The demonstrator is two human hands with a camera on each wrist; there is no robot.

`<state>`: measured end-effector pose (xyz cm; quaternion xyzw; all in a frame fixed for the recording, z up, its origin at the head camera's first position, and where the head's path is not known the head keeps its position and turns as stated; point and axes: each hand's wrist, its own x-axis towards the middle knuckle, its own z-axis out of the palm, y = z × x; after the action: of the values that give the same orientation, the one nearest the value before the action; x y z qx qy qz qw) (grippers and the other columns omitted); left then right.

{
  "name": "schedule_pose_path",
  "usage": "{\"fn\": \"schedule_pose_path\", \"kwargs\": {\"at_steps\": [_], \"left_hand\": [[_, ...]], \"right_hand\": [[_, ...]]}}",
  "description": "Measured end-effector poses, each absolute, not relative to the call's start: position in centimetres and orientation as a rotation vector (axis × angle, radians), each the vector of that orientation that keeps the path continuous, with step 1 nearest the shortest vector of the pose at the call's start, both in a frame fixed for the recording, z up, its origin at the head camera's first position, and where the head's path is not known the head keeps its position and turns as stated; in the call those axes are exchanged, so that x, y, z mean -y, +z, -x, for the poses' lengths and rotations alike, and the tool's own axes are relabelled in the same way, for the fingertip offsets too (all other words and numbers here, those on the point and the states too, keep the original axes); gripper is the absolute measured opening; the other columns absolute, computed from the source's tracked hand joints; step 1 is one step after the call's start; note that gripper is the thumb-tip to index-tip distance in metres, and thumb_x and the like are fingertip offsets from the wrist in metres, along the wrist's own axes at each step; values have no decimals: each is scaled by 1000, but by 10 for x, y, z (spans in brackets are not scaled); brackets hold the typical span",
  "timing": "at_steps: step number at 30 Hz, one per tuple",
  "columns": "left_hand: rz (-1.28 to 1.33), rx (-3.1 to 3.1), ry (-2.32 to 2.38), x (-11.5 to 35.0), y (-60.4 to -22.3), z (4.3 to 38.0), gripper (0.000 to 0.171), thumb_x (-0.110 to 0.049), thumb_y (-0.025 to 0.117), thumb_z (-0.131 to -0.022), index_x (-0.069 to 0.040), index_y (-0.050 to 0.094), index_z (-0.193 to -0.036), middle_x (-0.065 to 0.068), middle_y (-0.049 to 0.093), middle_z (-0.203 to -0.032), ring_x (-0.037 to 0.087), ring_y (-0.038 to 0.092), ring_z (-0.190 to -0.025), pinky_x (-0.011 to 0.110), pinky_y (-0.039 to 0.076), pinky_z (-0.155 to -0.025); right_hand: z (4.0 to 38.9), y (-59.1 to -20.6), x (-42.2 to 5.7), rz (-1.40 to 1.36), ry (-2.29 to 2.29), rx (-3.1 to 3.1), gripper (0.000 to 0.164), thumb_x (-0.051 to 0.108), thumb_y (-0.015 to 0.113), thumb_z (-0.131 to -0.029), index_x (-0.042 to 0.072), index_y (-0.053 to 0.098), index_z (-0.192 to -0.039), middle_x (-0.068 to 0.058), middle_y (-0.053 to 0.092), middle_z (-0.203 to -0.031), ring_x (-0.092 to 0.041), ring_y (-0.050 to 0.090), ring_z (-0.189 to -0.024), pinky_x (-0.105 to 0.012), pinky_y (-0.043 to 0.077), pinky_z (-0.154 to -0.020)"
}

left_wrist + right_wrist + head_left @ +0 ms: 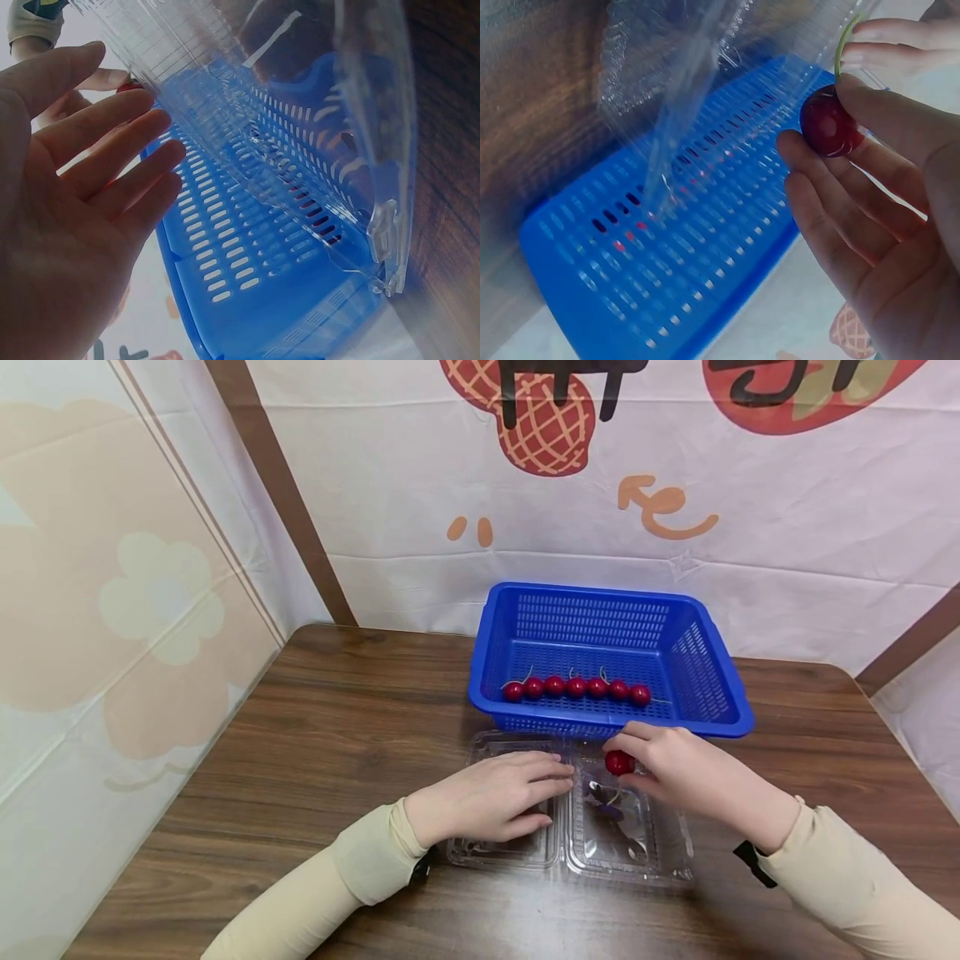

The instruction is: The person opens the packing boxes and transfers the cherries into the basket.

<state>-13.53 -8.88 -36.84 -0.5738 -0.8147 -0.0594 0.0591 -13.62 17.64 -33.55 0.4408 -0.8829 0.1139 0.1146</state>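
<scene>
A red cherry [618,762] with a green stem is pinched between the thumb and fingers of my right hand [678,772]. That hand is over the right half of an open clear plastic clamshell box [611,852], just in front of the basket. In the right wrist view the cherry [826,124] shows whole, its stem pointing up. My left hand [498,797] lies over the box's left half, fingers extended and spread, their tips near the middle fold. Seen from the left wrist, its palm [67,202] holds nothing.
A blue plastic basket [738,714] stands behind the box. Inside it a row of several red cherries [575,686] lies along the near side, some with stems. The wooden table [300,735] meets a printed cloth backdrop [405,460] at the back.
</scene>
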Motion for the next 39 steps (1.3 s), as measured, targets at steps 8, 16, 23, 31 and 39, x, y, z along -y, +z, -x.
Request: {"fn": "schedule_pose_path", "kwargs": {"at_steps": [8,16,23,31,39], "left_hand": [[1742,2455,-172,89,-369,135,48,-34,51,-91,-8,53,-131,7,53,-133,21,40,-127,33,32,-111],[1743,2454,-176,89,-369,135,48,-34,51,-91,-8,53,-131,7,53,-133,21,40,-127,33,32,-111],[1749,2448,-183,89,-369,135,47,-34,51,-91,-7,53,-130,7,53,-133,22,41,-127,33,32,-110],[1742,2454,-188,89,-369,135,48,-34,52,-91,-7,53,-130,8,53,-134,22,41,-127,34,33,-110],[1739,2463,-184,89,-367,134,48,-34,51,-91,-7,53,-130,8,52,-134,22,40,-127,34,33,-110]], "right_hand": [[135,-324,-179,-1292,304,2550,32,16,77,-70,7,66,-98,0,60,-84,-9,60,-66,-23,56,-53],[137,-315,-182,-1292,296,2476,31,11,77,-67,7,66,-96,0,61,-82,-9,58,-67,-26,55,-53],[139,-310,-182,-1323,285,2461,31,13,78,-67,6,66,-95,-1,61,-82,-8,58,-65,-25,55,-53],[140,-301,-184,-1291,252,2503,34,15,78,-67,3,66,-98,-3,63,-85,-11,59,-67,-28,57,-55],[145,-295,-187,-1276,238,2505,34,12,79,-66,3,66,-96,-3,61,-82,-11,59,-66,-29,56,-54]]}}
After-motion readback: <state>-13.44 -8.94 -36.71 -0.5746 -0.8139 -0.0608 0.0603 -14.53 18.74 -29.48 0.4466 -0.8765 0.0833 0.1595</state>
